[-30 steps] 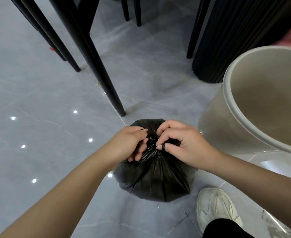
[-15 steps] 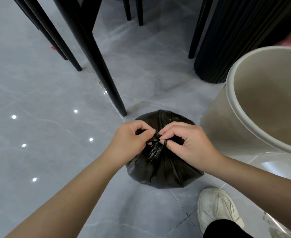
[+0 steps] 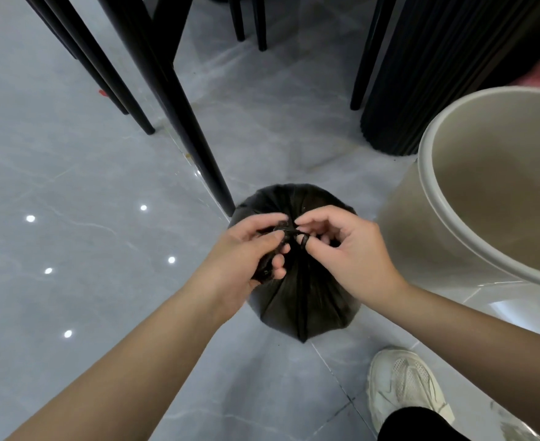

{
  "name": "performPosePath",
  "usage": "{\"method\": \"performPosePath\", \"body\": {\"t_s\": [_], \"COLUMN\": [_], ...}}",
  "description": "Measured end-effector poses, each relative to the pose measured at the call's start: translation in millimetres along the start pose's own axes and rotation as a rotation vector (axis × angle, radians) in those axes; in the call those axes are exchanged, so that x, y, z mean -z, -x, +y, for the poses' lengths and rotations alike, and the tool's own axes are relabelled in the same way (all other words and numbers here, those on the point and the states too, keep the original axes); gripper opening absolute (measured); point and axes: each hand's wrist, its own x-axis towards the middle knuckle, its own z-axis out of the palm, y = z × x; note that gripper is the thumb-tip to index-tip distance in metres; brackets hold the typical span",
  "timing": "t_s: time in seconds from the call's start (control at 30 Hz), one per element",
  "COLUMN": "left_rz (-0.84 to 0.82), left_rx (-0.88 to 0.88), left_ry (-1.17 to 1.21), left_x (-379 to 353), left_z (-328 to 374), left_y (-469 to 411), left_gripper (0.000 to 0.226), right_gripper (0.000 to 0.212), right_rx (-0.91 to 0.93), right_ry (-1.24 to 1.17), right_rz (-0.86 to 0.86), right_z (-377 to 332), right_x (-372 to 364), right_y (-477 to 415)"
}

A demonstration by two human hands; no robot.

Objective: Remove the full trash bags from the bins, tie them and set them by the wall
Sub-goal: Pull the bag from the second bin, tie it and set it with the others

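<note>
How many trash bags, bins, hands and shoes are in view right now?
Black trash bag: 1
Beige bin, no bag inside: 1
Hands, left hand and right hand, both at the bag's gathered neck: 2
White shoe: 1
Total: 5

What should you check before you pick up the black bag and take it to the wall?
1. Knot pulled tight: not ok; left hand and right hand are both on the twisted neck.
2. Black bag out of the beige bin: ok.
3. Bag on the floor: ok.
4. No tears or leaks: cannot tell.
5. Table leg very close: not ok.
6. Wall spot free: cannot tell.
</note>
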Motion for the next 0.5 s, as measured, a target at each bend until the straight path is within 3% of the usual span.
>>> {"method": "performPosePath", "body": {"t_s": [0.07, 0.13, 0.2, 0.27, 0.3, 0.37, 0.5], "left_rz": [0.021, 0.062, 0.107, 0.158, 0.187, 0.165, 0.048], "left_rx": [-0.309, -0.603, -0.709, -0.81, -0.855, -0.758, -0.071], "left_ry": [-0.559, -1.054, -1.402, -1.585, -1.588, -1.392, -0.418], "left_x": [5.7, 8.5, 9.3, 11.8, 12.2, 11.4, -1.5], "left_z": [-3.9, -8.1, -9.7, -11.4, -10.2, -9.5, 1.4], "left_y": [-3.2, -4.1, -2.3, -4.2, -5.3, -7.9, -5.4], "left_gripper": [0.033, 0.029, 0.03, 0.034, 0.032, 0.021, 0.032], "right_gripper": [0.032, 0.031, 0.031, 0.031, 0.029, 0.025, 0.019], "right_rx": [-0.032, -0.043, -0.073, -0.101, -0.104, -0.068, 0.117], "right_ry": [-0.042, -0.037, -0.058, -0.068, -0.06, -0.021, 0.133], "right_rz": [-0.012, -0.018, -0.019, -0.016, -0.017, -0.023, -0.042], "right_z": [-2.1, -4.0, -6.3, -7.1, -7.2, -7.5, -8.8], "right_x": [0.6, 1.5, 2.0, 2.0, 1.8, 1.6, -0.4], "right_y": [-3.1, -4.4, -4.7, -4.3, -4.0, -3.1, -2.7]}}
